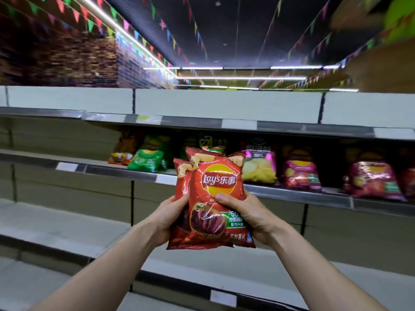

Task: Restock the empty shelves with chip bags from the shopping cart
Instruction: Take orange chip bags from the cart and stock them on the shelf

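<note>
Fingers of the left hand (173,217) and right hand (244,217) are curled round a small stack of red chip bags (213,198), gripped low on either side and held upright, long axis vertical. Directly behind the bags, the partly stocked shelf (298,195) is seen; its bare stretch lies to the left, nearer the left hand.

Head view, facing shelves (224,124), close, angled upward
</note>
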